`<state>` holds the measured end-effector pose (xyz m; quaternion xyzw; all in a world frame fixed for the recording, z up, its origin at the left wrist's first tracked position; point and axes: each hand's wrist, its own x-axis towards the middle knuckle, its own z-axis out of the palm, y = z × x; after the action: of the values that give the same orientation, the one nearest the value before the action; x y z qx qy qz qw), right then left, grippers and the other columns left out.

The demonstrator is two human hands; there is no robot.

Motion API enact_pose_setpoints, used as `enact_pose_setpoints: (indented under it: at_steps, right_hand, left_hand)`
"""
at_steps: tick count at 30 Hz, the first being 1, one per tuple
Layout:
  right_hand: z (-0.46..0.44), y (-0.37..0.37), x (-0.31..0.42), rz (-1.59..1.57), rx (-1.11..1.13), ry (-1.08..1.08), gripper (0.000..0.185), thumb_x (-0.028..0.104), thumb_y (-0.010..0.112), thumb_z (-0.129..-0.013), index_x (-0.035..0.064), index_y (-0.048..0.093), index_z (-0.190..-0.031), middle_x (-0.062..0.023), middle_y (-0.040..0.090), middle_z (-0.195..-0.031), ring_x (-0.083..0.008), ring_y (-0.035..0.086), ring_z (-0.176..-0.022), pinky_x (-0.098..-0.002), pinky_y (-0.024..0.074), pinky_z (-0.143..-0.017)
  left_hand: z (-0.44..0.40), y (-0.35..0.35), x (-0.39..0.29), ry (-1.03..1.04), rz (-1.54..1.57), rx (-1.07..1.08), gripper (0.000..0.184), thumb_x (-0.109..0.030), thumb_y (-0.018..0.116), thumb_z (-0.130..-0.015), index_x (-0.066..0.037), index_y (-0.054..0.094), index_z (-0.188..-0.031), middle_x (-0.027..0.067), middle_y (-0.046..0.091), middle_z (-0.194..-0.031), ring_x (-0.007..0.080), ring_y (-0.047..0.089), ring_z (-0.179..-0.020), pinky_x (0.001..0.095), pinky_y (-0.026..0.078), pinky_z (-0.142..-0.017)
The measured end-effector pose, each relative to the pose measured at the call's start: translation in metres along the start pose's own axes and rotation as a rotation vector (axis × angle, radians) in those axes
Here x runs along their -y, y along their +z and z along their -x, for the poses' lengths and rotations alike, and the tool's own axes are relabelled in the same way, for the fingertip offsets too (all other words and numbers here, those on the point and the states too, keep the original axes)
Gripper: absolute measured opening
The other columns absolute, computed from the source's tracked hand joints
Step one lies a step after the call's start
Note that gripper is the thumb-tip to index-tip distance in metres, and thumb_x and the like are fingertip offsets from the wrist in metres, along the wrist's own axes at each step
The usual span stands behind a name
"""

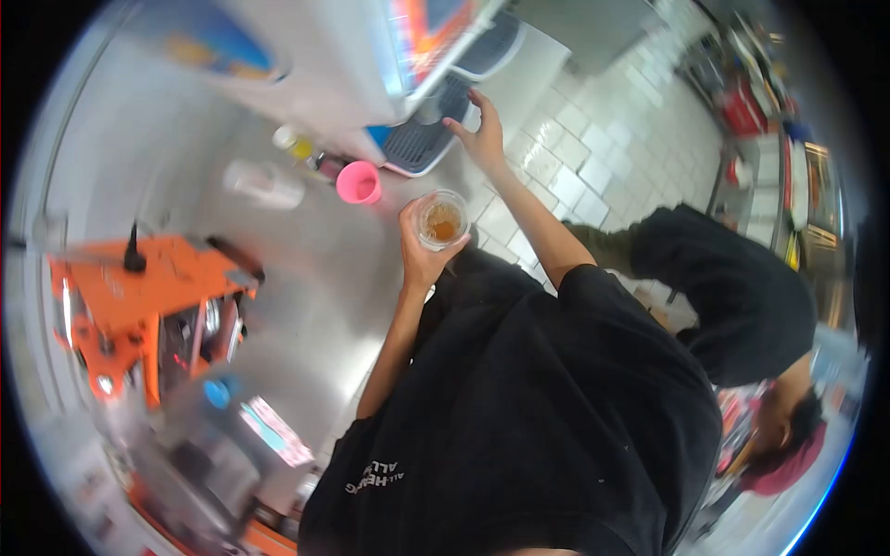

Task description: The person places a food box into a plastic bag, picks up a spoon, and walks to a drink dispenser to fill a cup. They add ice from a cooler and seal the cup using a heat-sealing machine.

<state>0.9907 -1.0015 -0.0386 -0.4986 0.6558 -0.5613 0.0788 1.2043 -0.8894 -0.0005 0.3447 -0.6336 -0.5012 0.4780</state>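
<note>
My left hand is wrapped round a clear plastic cup with an amber drink in its bottom, held upright in front of my body. My right hand reaches out to the drip tray of a white dispensing machine. Its thumb and fingers are spread, and I see nothing between them. Beside the fingertips, under the machine's front, is a blurred see-through part whose kind I cannot make out.
A pink cup, small bottles and a blurred clear container stand on the steel counter. An orange machine is at the left. Close on my right, a person in a black shirt bends over.
</note>
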Motion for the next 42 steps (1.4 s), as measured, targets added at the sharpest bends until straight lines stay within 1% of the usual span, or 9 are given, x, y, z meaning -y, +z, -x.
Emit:
enact_pose_setpoints:
  at_steps: [4,6,15,22,25,29,35,39,42]
  right_hand:
    - [0.065,-0.078,-0.036,0.149,-0.120,0.179,0.034,0.026,0.073,-0.085,-0.0016,0.066,-0.103,-0.0156,0.066,-0.106,-0.0274,0.061,-0.104,-0.0367,0.0476,-0.090]
    - [0.094,-0.110,-0.045,0.052,-0.063,0.538,0.027,0.025,0.069,-0.088,-0.0015,0.068,-0.092,-0.0116,0.069,-0.090,-0.0192,0.065,-0.086,-0.0329,0.0516,-0.074]
    - [0.173,-0.091,-0.237,-0.447,0.120,1.267,0.023,0.016,0.057,-0.093,-0.0010,0.064,-0.107,-0.0104,0.069,-0.089,-0.0180,0.065,-0.077,-0.0327,0.0538,-0.071]
    - [0.256,0.055,-0.322,-0.730,0.655,1.171,0.031,0.017,0.059,-0.093,0.0005,0.058,-0.119,-0.0080,0.066,-0.099,-0.0152,0.064,-0.089,-0.0275,0.0498,-0.075]
    - [0.273,0.087,-0.300,-0.724,0.610,1.252,0.028,0.008,0.057,-0.091,-0.0012,0.057,-0.117,-0.0075,0.065,-0.099,-0.0157,0.064,-0.091,-0.0293,0.0517,-0.078]
    - [0.276,0.090,-0.280,-0.957,0.168,1.510,0.031,-0.003,0.053,-0.083,-0.0053,0.055,-0.114,-0.0113,0.065,-0.095,-0.0195,0.064,-0.089,-0.0306,0.0522,-0.079]
    - [0.250,0.072,-0.276,-1.071,0.309,1.338,0.039,-0.006,0.046,-0.076,-0.0048,0.056,-0.113,-0.0143,0.067,-0.096,-0.0204,0.066,-0.093,-0.0309,0.0525,-0.079]
    - [0.184,0.058,-0.260,-0.970,0.671,0.672,0.028,-0.004,0.050,-0.074,-0.0012,0.067,-0.096,-0.0127,0.069,-0.097,-0.0241,0.067,-0.093,-0.0357,0.0528,-0.086]
    - [0.156,0.075,-0.256,-0.851,0.786,0.463,0.026,0.001,0.054,-0.070,0.0029,0.071,-0.089,-0.0132,0.069,-0.093,-0.0298,0.065,-0.094,-0.0400,0.0515,-0.085]
  left_hand:
    - [0.006,0.030,0.002,0.013,0.074,0.132,0.094,-0.005,0.090,-0.060,-0.002,0.030,-0.132,0.0220,0.048,-0.133,0.0310,0.050,-0.123,0.0426,0.042,-0.105]
    - [0.006,0.045,0.001,-0.033,0.128,0.175,0.093,-0.005,0.091,-0.060,-0.002,0.031,-0.132,0.0214,0.049,-0.133,0.0308,0.050,-0.123,0.0424,0.041,-0.105]
    - [0.019,0.120,0.067,-0.226,-0.110,0.273,0.093,-0.016,0.095,-0.058,-0.002,0.037,-0.130,0.0213,0.048,-0.133,0.0312,0.051,-0.122,0.0431,0.040,-0.106]
    - [0.037,0.141,0.171,-0.156,-0.341,0.109,0.102,-0.029,0.095,-0.058,-0.007,0.030,-0.133,0.0224,0.046,-0.134,0.0301,0.055,-0.112,0.0477,0.043,-0.104]
    - [0.042,0.136,0.197,-0.232,-0.383,0.072,0.103,-0.032,0.095,-0.058,-0.008,0.028,-0.132,0.0217,0.046,-0.134,0.0324,0.055,-0.114,0.0491,0.043,-0.105]
    - [0.053,0.131,0.213,-0.176,-0.491,0.130,0.104,-0.039,0.094,-0.058,-0.008,0.029,-0.133,0.0225,0.047,-0.133,0.0342,0.054,-0.118,0.0488,0.043,-0.105]
    - [0.076,0.114,0.221,-0.351,-0.566,0.124,0.104,-0.045,0.092,-0.058,-0.007,0.030,-0.132,0.0239,0.047,-0.133,0.0366,0.052,-0.121,0.0483,0.042,-0.106]
    - [0.074,0.106,0.236,-0.376,-0.515,0.089,0.105,-0.045,0.092,-0.058,-0.005,0.030,-0.133,0.0252,0.045,-0.136,0.0378,0.047,-0.126,0.0499,0.038,-0.110]
    - [0.059,0.103,0.256,-0.327,-0.468,0.081,0.104,-0.051,0.088,-0.062,-0.005,0.028,-0.133,0.0285,0.040,-0.142,0.0415,0.042,-0.131,0.0513,0.036,-0.111]
